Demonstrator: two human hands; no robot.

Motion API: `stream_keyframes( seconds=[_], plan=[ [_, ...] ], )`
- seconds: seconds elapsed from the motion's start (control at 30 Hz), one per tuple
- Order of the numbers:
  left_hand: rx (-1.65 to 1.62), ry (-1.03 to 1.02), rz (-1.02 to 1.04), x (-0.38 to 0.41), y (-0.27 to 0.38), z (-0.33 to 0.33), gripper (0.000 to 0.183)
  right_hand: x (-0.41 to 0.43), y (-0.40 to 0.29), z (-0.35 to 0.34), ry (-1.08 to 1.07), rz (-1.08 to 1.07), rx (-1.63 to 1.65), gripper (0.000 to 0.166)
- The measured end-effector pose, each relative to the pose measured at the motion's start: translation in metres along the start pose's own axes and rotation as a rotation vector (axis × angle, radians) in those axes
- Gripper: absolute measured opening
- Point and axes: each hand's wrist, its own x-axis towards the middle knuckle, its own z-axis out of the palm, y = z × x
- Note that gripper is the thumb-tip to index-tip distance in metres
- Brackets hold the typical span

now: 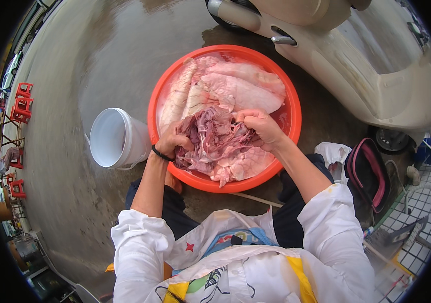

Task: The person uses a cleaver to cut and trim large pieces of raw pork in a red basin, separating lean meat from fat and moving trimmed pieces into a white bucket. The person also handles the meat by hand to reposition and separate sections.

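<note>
A round red plastic basin [293,113] holds large pale pink pieces of raw offal, which look like lungs [242,89], in reddish liquid. Over its near half, a darker purplish-red mass of raw offal [211,132] is gripped between my two hands. My left hand [175,140], with a black band at the wrist, is closed on the mass's left side, thumb on top. On its upper right, my right hand [259,127] pinches stringy tissue between thumb and curled fingers. Some fingertips of both hands are hidden in the folds.
A white plastic bucket [115,138] stands just left of the basin on wet concrete. A beige scooter [336,68] is parked at the upper right. A white plastic bag [332,159] and a black and pink bag [368,174] lie at the right. Red stools [21,110] and a seated person are far left.
</note>
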Motion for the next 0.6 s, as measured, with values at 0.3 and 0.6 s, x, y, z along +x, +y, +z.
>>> stream_keyframes(
  seconds=[0.3, 0.6],
  plan=[
    [-0.255, 0.143, -0.015, 0.009, -0.021, 0.013, 0.060, 0.003, 0.010, 0.018, 0.156, -0.094, 0.453, 0.011],
    [-0.220, 0.178, 0.056, 0.020, -0.029, 0.016, 0.059, 0.017, -0.016, -0.027, 0.381, -0.221, 0.732, 0.010]
  ],
)
